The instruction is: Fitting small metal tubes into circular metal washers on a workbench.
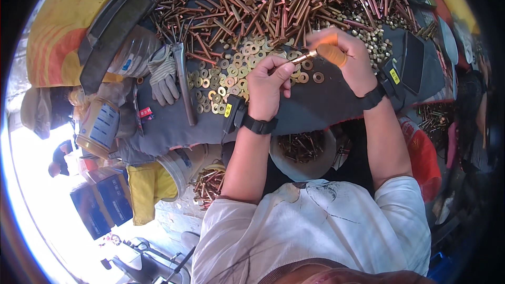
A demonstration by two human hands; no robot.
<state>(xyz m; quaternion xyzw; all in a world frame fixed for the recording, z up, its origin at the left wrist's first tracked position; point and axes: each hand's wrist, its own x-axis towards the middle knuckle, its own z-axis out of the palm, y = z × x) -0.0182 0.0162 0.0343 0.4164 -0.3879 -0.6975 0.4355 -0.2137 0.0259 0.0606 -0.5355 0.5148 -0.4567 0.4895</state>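
The left hand point(266, 85) pinched a bolt point(304, 57), slanting far and right toward the right hand point(351, 59), its blurred grip unclear.

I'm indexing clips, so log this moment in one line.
left hand: pinching bolt; right hand: at bolt's far end, blurred; washers: loose on cloth; bolt heap: beyond washers

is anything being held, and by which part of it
A bolt, by its lower-left end in the left hand; the right hand is blurred at the other end, its hold unclear.
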